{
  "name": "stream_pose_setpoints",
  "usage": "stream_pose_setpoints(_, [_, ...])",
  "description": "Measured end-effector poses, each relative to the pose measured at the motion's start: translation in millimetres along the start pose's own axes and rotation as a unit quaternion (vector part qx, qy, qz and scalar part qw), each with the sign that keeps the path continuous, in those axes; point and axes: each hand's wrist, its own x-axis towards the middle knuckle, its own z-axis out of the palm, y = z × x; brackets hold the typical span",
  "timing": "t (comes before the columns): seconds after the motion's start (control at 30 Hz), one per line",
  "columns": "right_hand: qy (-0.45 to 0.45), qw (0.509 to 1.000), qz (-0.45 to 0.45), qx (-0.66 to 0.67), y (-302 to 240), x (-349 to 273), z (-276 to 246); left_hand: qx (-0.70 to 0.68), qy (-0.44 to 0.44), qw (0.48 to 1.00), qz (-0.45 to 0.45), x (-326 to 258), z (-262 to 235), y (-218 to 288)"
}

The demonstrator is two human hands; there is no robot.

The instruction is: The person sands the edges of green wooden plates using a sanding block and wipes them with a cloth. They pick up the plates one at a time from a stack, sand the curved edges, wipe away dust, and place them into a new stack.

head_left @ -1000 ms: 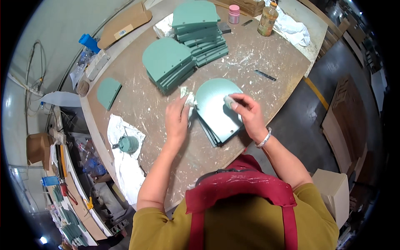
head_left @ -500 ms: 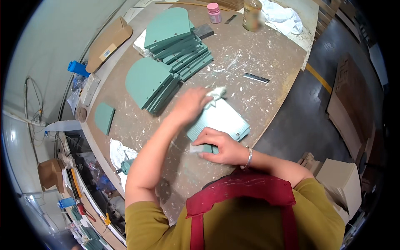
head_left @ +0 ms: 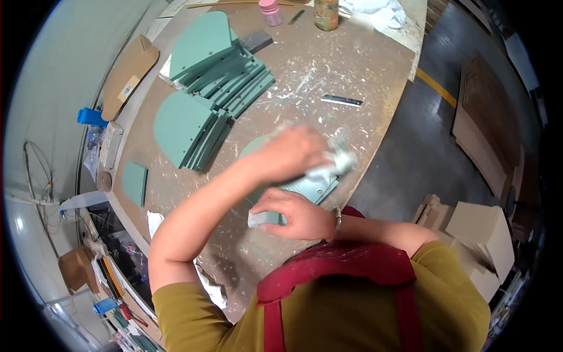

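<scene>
While left hand (head_left: 290,154) now sweeps crumpled white cloth (head_left: 334,164), fingers clenched on it, across green panel (head_left: 311,188) on workbench (head_left: 328,64), right hand (head_left: 293,214) shifts to near edge, fingers pinching small pale block (head_left: 261,219); wiping underway.

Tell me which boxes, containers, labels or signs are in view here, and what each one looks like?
Label: small pale rectangular sticker on a tan board at the table's far left.
Pink container: small, lidded, at the table's far edge.
Bottle: amber-brown with a patterned wrap, just right of the pink one.
Cardboard boxes: pale, blocky, stacked on the floor at right.
No signs or screens visible.
</scene>
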Motion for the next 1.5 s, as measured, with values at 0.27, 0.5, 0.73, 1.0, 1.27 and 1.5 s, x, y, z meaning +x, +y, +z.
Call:
stream_pose_setpoints(0.27, [-0.001, 1.000, 0.004, -0.001, -6, 1, 8, 0.095, -0.011, 0.978, -0.188, 0, -3, -22])
stream_pose_setpoints(0.5, [0.013, 0.999, -0.024, 0.041, -9, 0, -7, -0.009, 0.261, 0.831, -0.491, -167, 6, 14])
stream_pose_setpoints(0.73, [0.134, 0.983, -0.011, 0.128, -26, -21, -60, 0.200, 0.209, 0.848, -0.444, -132, 19, 117])
stream_pose_setpoints(1.0, [0.156, 0.971, 0.025, 0.179, -24, -13, -112, 0.231, 0.132, 0.859, -0.438, -41, 84, 133])
stream_pose_setpoints(1.27, [0.180, 0.944, 0.128, 0.246, -4, -19, -161, 0.114, 0.354, 0.815, -0.444, -70, 43, 167])
stream_pose_setpoints(1.5, [0.152, 0.946, 0.101, 0.270, -5, 8, -161, -0.408, 0.715, 0.470, -0.319, -75, 46, 149])
